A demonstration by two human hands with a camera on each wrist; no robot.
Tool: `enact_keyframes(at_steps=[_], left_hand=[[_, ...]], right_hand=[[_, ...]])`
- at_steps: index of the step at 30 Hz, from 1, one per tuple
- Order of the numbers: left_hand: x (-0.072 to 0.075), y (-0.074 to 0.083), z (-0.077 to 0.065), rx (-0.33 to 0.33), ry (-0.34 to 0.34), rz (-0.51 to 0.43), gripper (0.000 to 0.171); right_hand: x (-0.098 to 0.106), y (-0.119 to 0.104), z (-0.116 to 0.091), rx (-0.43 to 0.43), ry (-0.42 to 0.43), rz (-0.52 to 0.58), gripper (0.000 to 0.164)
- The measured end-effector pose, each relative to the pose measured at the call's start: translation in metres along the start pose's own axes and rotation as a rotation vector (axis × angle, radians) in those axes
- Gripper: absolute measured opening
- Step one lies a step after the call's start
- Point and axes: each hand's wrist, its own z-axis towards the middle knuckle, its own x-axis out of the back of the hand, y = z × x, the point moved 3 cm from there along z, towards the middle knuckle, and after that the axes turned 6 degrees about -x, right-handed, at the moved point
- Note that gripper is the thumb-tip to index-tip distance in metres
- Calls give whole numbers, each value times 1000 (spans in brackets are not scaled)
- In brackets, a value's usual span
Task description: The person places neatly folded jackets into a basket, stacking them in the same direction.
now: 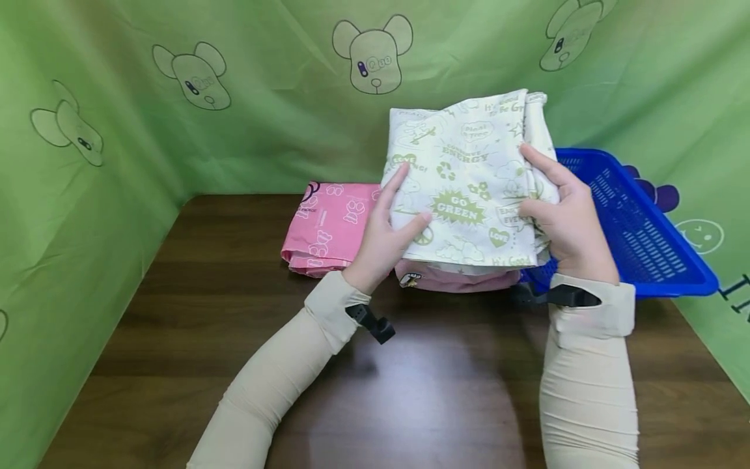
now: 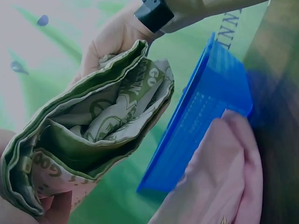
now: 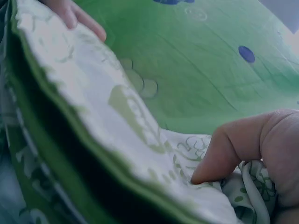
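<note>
A folded white cloth with green lettering and pictures is held up off the table between both hands. My left hand grips its left side, thumb and index finger lying on the printed front. On the right side, my right hand pinches the cloth's edge, where the fabric bunches under the bent finger. From the left wrist, the cloth's open lower edge shows several loose layers with a green inside. The fingers behind the cloth are mostly hidden in the head view.
A pink folded cloth with white line drawings lies on the wooden table, left of the hands. Another paler pink cloth shows below the white one. The blue plastic basket stands at the right, before a green printed curtain.
</note>
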Motion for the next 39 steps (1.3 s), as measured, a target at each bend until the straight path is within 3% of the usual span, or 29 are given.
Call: enact_keyframes(at_steps=[8,12,16,24,31,37,39], left_hand=[[-37,-10,8,31,-155,-29,81],[-54,-14,6,87,-226,-81,85],[-68,-19,6,157,-270,-108,89],[-96,-23,13,220,-387,-164,97],[-116,-26,21,297,-402,-196,104],[-137,-33,21,410,-322,-380,105],[-144,-36,21,431,-301,-377,106]], right_hand=[[49,10,3,-32,106,75,85],[71,12,4,-27,160,113,86],[91,10,6,-6,173,126,87],[128,4,10,9,153,193,87],[153,1,17,-27,176,223,88],[172,1,21,-59,189,194,88],[178,1,21,-65,188,181,87]])
